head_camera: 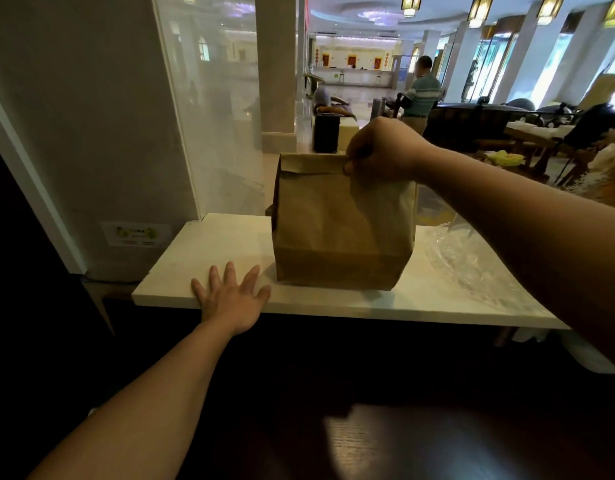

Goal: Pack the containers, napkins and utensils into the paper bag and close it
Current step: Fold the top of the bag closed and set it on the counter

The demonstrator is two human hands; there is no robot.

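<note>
Currently right hand [379, 152] pinches folded top of paper bag [344, 223], upright on white table [209, 251]; left hand [231, 299] flat, fingers spread, holding nothing; risk: one-corner grip lets fold spring open or bag tip.

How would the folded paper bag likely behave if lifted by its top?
The paper bag stands upright with a squared base, so it probably won't tip easily. The right hand pinches its folded top; thin creased paper may crumple or unfold under load. Its weight cannot be judged.
</note>
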